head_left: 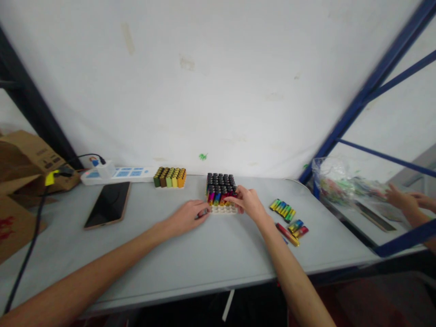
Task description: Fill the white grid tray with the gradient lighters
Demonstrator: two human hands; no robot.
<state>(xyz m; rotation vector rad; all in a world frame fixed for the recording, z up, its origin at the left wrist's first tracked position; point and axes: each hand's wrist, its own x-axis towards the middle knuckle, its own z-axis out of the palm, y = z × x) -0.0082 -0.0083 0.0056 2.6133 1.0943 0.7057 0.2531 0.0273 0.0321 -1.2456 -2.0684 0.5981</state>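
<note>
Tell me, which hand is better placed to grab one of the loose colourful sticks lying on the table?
Probably the right hand. The loose sticks lie just to its right, while the left hand rests on the far side of the filled tray and would have to cross over.

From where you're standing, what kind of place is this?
Probably a small workshop or packing bench. Both hands, left hand and right hand, rest at a tray of colourful capped tubes on a plain grey table, with loose tubes, a power strip and cardboard boxes nearby.
</note>
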